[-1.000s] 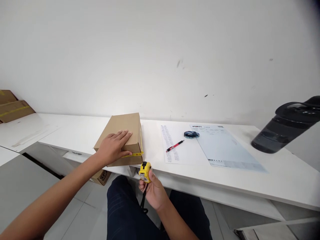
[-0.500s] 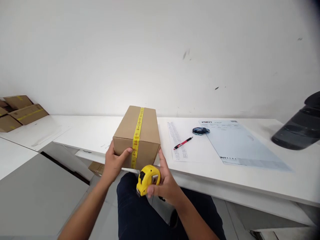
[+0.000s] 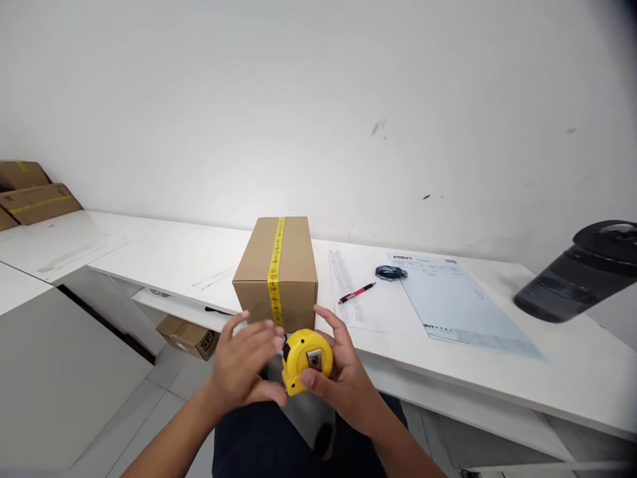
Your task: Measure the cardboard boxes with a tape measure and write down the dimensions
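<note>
A brown cardboard box (image 3: 291, 265) sealed with a strip of yellow tape (image 3: 275, 269) stands upright on the white desk (image 3: 497, 372), near its front edge. Just in front of the box, my right hand (image 3: 343, 378) grips a yellow tape measure (image 3: 304, 360). My left hand (image 3: 243, 365) is beside it with its fingers curled toward the tape measure's left side, touching or nearly touching it. Neither hand touches the box.
To the box's right lie a printed sheet (image 3: 358, 292), a red pen (image 3: 356, 293), a small dark object (image 3: 391, 271) and a blue-tinted sheet (image 3: 462, 305). A dark device (image 3: 577, 275) hangs at the right. More cardboard boxes (image 3: 30, 196) sit far left, one (image 3: 189, 337) under the desk.
The box was turned from lying askew to standing with the taped face toward me. My left hand let go of it and came to the tape measure, which my right hand raised.
</note>
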Tool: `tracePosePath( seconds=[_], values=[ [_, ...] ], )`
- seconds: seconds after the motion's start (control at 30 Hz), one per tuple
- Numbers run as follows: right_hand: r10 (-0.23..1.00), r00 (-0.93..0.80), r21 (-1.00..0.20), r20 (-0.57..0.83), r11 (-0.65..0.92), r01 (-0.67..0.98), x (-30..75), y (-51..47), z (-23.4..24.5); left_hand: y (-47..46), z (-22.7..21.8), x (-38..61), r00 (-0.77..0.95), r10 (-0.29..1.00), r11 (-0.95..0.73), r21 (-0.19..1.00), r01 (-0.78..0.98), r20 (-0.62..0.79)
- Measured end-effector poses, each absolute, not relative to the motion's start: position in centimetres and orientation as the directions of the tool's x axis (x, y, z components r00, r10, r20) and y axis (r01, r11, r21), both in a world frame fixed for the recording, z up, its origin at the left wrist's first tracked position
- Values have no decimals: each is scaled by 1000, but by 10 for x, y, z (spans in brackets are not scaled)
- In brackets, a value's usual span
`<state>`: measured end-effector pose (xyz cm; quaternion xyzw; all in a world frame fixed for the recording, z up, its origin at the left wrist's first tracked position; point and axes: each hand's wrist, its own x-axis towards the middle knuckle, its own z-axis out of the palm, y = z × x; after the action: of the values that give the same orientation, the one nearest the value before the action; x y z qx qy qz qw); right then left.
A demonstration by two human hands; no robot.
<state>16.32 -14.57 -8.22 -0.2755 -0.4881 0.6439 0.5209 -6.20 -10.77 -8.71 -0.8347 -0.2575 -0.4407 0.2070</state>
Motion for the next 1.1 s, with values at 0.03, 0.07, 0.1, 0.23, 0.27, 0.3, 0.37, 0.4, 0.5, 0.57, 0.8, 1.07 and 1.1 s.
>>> tracePosePath(
  seconds=[0.03,0.07,0.1,0.23,0.27,0.3,0.37,0.4,0.5,0.57,0.8,1.07,1.1],
  values=[
    [936,-311,-919,164,31,-392,163,-147,-82,-115,-81,-61,546,216,-801,-172,573,810],
    [934,-313,-922,171,40,-386,163,-148,-82,-121,-76,-61,578,199,-800,-210,562,792],
    [933,-314,-922,175,43,-384,162,-149,-81,-126,-71,-60,586,188,-785,-238,572,788],
    [929,-321,-921,182,47,-387,158,-152,-79,-139,-54,-59,637,182,-716,-343,608,750],
    [931,-310,-922,192,63,-381,156,-153,-79,-142,-50,-59,647,189,-705,-357,613,738],
    [934,-290,-925,207,90,-370,155,-154,-80,-144,-47,-59,656,207,-696,-363,620,725],
    [943,-211,-921,256,172,-349,156,-153,-82,-144,-40,-61,660,234,-686,-361,632,713],
    [945,-145,-910,294,230,-344,158,-152,-84,-141,-37,-64,650,231,-681,-357,640,724],
    [890,149,-844,430,455,-284,176,-137,-84,-118,-31,-85,525,225,-627,-291,723,820],
    [779,371,-787,505,592,-172,197,-119,-82,-91,-27,-109,327,287,-533,-134,836,901],
    [682,593,-829,427,558,-44,267,-59,-76,-16,-25,-183,-59,460,-381,257,888,886],
    [765,433,-829,477,555,-66,237,-44,-72,-26,-34,-158,194,541,-509,135,850,819],
    [782,388,-832,487,551,-65,229,-43,-71,-28,-35,-150,249,552,-555,128,822,796]
  ],
)
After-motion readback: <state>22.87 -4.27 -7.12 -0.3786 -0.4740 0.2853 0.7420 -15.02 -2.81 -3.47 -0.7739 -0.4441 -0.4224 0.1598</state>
